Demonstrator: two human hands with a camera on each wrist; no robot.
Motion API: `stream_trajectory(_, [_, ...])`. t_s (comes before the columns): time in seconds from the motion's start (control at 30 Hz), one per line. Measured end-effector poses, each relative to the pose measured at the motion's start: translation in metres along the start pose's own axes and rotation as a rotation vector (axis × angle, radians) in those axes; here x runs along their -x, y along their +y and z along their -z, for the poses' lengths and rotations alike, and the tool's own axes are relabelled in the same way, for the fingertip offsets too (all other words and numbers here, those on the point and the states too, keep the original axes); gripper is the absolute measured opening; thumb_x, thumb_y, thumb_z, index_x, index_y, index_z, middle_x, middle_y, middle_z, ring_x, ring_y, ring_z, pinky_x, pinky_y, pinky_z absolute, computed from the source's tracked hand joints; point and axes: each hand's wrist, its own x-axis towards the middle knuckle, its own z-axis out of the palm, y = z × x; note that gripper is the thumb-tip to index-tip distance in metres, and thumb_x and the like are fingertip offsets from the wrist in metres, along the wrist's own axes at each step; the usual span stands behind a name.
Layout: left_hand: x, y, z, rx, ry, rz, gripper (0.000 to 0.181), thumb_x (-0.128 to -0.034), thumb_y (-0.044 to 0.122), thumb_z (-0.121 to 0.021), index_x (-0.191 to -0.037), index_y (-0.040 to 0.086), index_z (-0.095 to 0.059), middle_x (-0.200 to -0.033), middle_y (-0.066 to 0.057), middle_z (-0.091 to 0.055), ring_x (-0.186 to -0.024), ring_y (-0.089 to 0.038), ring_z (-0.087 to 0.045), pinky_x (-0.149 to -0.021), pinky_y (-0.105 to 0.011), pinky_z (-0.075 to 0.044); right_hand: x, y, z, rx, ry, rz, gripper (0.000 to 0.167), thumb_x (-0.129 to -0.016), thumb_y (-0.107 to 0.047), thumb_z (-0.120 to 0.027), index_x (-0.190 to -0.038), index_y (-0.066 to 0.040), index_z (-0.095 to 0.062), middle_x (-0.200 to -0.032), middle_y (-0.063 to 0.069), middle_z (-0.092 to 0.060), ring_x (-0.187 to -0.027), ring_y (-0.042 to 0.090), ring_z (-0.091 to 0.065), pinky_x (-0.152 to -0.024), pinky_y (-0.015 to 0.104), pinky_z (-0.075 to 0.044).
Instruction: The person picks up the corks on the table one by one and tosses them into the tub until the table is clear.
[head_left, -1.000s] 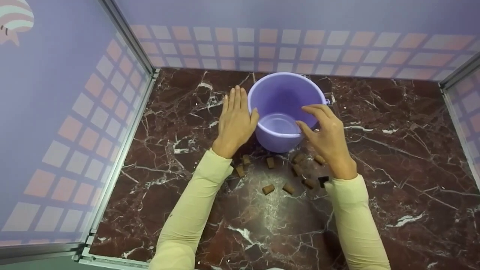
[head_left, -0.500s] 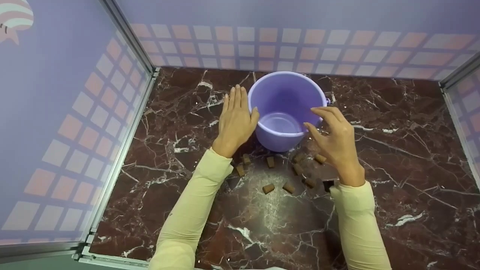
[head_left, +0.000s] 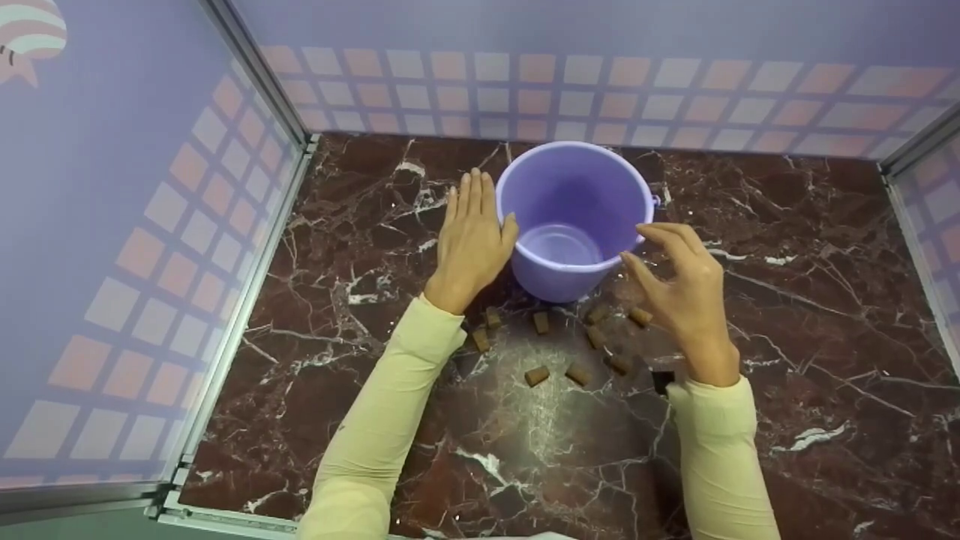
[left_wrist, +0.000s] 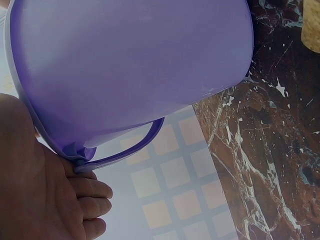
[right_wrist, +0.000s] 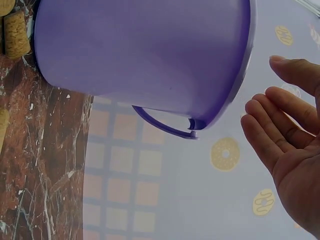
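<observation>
A purple bucket stands upright on the dark marbled table, its inner floor visible from above. My left hand lies along the bucket's left side, fingers straight, thumb at the rim. In the left wrist view, that hand touches the rim beside the hinge of the purple handle. By the right front of the rim is my right hand, thumb and fingers spread in a loose curve with nothing between them. The right wrist view shows this hand apart from the bucket.
Several corks lie in front of the bucket, among them one cork toward me and another cork under the right hand. A lilac back wall with checks and a left side panel bound the marbled table.
My right hand has drawn back from over the bucket's opening, moving right and toward me to just outside the rim. The left hand and the bucket look nearly unchanged.
</observation>
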Motion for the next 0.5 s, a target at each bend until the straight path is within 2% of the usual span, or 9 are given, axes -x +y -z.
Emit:
stream_trajectory(0.27, [0.0, 0.0, 0.001, 0.0, -0.019, 0.002, 0.072, -0.1128, 0.037, -0.035, -0.165, -0.009, -0.017, -0.173, -0.025, -0.011, -0.162, -0.034, -0.005, -0.131, -0.042, 0.003, 0.008, 0.001, 0.006, 0.032, 0.012, -0.028, 0.038, -0.082, 0.002, -0.09, -0.116, 0.005, -0.076, -0.116, 0.017, -0.074, -0.104, 0.035, -0.072, -0.102, 0.028, -0.053])
stream_trajectory(0.5, [-0.001, 0.0, -0.001, -0.007, -0.004, -0.004, 0.071, -0.113, 0.035, -0.037, -0.164, -0.01, -0.018, -0.172, -0.026, -0.013, -0.162, -0.035, -0.007, -0.131, -0.045, -0.001, 0.016, 0.004, 0.007, 0.036, 0.042, -0.063, 0.04, -0.077, 0.006, -0.091, -0.114, 0.005, -0.076, -0.114, 0.019, -0.074, -0.104, 0.039, -0.071, -0.104, 0.029, -0.053])
